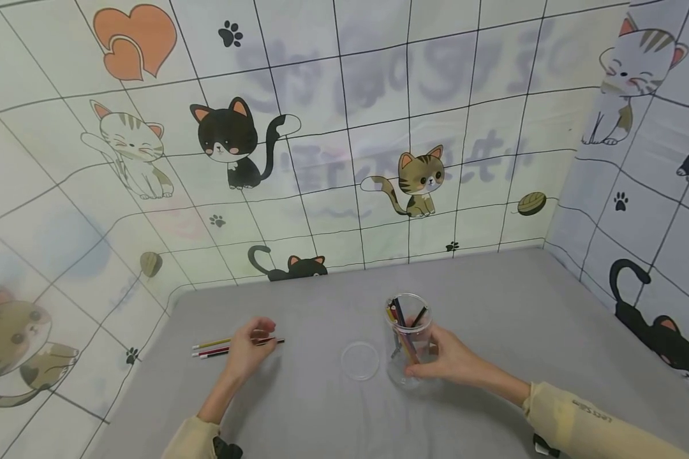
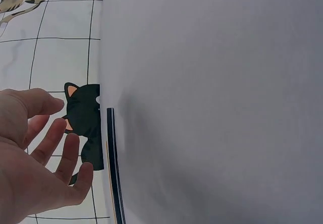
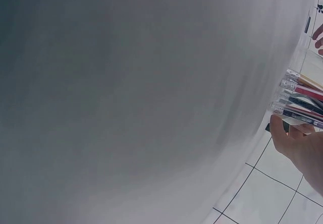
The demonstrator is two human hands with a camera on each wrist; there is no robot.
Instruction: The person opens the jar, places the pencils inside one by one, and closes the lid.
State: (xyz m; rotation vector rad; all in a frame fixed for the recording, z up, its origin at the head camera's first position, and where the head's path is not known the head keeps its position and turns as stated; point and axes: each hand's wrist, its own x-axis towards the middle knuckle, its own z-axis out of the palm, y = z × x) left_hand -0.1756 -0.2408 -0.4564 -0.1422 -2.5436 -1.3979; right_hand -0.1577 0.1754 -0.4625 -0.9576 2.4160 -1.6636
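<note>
My right hand point(image 1: 453, 360) grips a clear plastic jar point(image 1: 398, 373) from its right side. Several pencils point(image 1: 400, 312) stand tilted inside the jar; the right wrist view shows their ends point(image 3: 288, 85) near the thumb. On the left, my left hand point(image 1: 251, 350) is over a few pencils point(image 1: 211, 350), yellow, red and black, lying side by side on the table. Its fingers point(image 2: 68, 158) are spread and loosely bent, with nothing between them in the left wrist view. The hand partly hides these pencils in the head view.
A clear round lid point(image 1: 344, 358) lies flat on the grey tabletop point(image 1: 321, 408), just left of the jar. White cloth walls point(image 1: 316, 223) with printed cats and grid lines rise behind the table and on both sides.
</note>
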